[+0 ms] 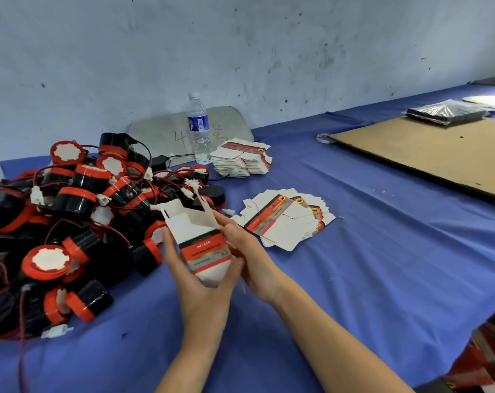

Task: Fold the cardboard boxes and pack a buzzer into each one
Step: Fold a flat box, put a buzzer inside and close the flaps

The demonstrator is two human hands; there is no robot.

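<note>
Centre frame: left hand (196, 282) and right hand (254, 262) fingers both grasping a part-folded box (205, 248), top flaps open. At left, buzzer pile (70, 222); flat boxes (288, 222) right of centre on blue surface (382, 265).

The buzzer pile (56, 236) is running off the frame's left edge. The box (203, 251) print is blurring beyond reading, and its underside is hiding in the left hand (203, 290). At right, the cardboard sheet (427, 154) is getting cut off. The bottle (198, 129) label is showing too small to read.
</note>
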